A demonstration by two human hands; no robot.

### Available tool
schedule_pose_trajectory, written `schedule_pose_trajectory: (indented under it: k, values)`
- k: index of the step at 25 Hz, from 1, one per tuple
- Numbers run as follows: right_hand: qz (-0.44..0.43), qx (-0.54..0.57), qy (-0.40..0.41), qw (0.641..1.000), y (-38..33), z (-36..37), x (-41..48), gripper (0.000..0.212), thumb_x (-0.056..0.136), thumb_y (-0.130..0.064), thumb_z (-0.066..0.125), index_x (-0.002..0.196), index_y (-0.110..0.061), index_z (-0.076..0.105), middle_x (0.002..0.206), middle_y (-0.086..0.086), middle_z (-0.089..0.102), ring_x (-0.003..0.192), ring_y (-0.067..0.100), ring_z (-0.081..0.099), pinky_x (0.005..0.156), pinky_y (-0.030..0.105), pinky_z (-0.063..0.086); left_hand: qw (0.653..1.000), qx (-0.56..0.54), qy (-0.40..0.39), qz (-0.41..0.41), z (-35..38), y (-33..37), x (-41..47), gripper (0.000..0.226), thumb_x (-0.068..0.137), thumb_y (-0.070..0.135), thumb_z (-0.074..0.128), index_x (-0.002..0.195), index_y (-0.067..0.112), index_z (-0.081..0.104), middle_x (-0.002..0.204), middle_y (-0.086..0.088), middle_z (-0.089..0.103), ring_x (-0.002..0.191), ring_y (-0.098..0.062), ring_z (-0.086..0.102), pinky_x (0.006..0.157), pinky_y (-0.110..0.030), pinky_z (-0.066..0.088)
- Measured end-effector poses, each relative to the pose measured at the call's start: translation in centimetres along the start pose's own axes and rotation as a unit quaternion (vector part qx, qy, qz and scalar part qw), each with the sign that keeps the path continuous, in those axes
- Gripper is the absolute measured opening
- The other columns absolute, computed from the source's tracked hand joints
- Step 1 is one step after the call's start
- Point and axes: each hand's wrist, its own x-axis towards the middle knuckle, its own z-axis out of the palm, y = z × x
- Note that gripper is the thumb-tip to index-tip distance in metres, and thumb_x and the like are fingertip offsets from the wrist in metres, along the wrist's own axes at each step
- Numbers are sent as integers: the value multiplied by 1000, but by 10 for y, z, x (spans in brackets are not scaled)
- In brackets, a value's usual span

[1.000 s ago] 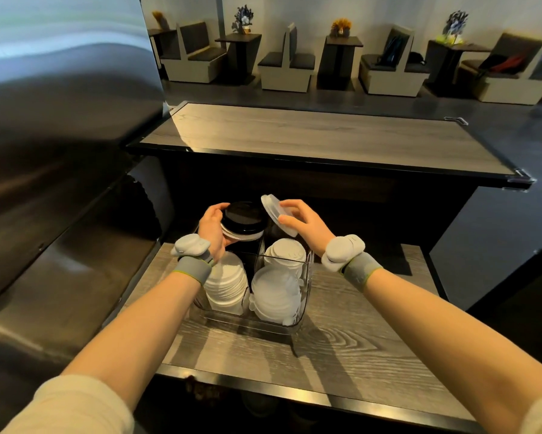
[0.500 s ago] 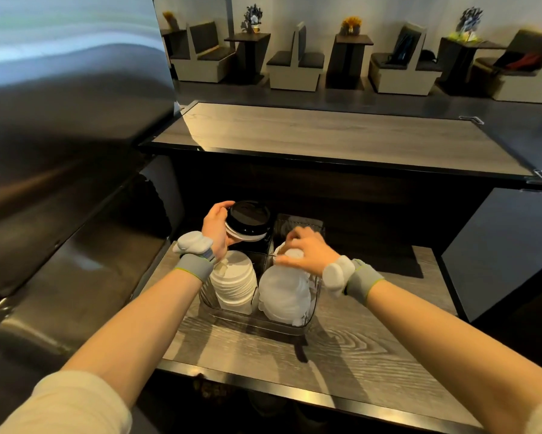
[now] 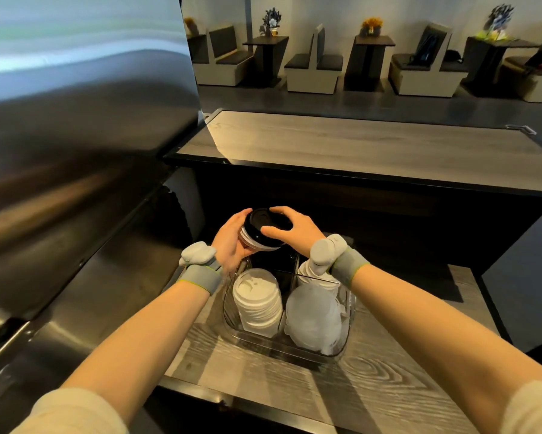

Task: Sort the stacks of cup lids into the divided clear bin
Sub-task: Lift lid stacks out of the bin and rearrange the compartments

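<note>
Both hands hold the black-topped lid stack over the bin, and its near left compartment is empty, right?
Not empty: the head view shows white lids in the near left compartment of the bin. The left hand and right hand hold the black-topped lid stack.

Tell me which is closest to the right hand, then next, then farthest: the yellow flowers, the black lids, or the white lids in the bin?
1. Black lids: gripped by the right hand, above the bin.
2. White lids: lower down, in the bin's near left compartment.
3. Yellow flowers: far back, across the room.
</note>
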Motion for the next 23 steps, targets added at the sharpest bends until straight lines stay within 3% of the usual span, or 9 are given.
schedule_pose_trajectory:
  k: [3,6,8,11,13,16,20,23]
  values:
    - [25,84,21,996,4,2,14,46,88,-20,62,132,-10,50,131,14,58,124,26,54,96,27,42,1000,-12,4,3,-13,2,12,40,102,24,35,140,13,41,129,-8,53,102,-24,59,75,-39,51]
    - [22,-6,-65,998,4,14,22,65,82,-35,68,139,-19,40,139,9,48,129,23,45,103,29,38,1000,-6,21,7,-16,4,21,38,101,20,37,137,10,44,122,-10,55,95,-23,61,73,-41,53]
    - [13,-51,-48,997,5,18,25,71,78,-36,72,139,-19,39,139,9,48,128,23,46,101,29,39,999,4,36,8,-18,4,26,36,100,18,39,135,11,47,118,-11,57,96,-25,61,70,-37,54]
    - [61,19,-16,998,12,10,29,65,80,-34,70,137,-18,41,138,8,50,126,24,49,98,27,41,995,-18,96,10,-27,9,34,31,99,13,38,127,10,52,115,-12,57,93,-25,60,70,-36,51]
    - [106,-53,-31,992,25,5,31,67,80,-39,69,136,-19,40,138,12,48,129,29,44,104,34,41,992,-14,126,20,-33,11,38,29,98,13,37,122,13,54,114,-11,55,88,-21,59,69,-34,49]
    - [116,-218,-92,965,38,11,29,71,78,-44,69,137,-19,38,137,13,47,131,31,37,108,43,36,989,5,142,30,-37,15,40,27,99,15,36,118,16,55,115,-9,55,98,-24,56,64,-32,50]
    - [94,-264,-97,955,41,17,26,76,76,-48,70,138,-21,36,142,13,39,134,32,30,110,43,30,992,18,120,36,-30,17,37,33,100,16,35,128,14,53,115,-7,55,87,-17,58,63,-32,51]
    - [74,-252,-33,964,33,11,20,71,77,-50,67,137,-24,39,144,13,32,137,31,25,113,42,21,994,34,99,32,-25,19,32,38,100,18,35,137,17,46,120,-3,51,100,-20,56,63,-32,50]
